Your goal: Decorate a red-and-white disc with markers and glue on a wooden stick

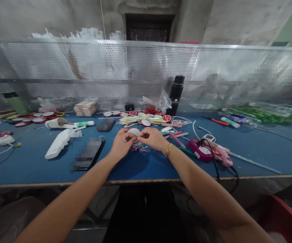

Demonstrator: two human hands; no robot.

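Observation:
My left hand (122,143) and my right hand (154,137) meet over the middle of the table, fingertips almost touching. Both are closed in a pinch; what lies between the fingers is too small to make out. Just behind the fingertips shows a round white disc with a red rim (134,131), partly covered by my left fingers; I cannot tell whether it is gripped. Under the hands lies a small heap of thin coloured loops (139,147). A gold bracelet (168,150) circles my right wrist.
Left of my hands lie a phone (89,155), a white packet (61,143) and a tipped white cup (56,123). Sticks (134,119) and several red-rimmed discs lie behind. A black bottle (175,96) stands before the perforated screen (146,64). Rightward are a purple device (200,151) and a pink glue gun (223,154).

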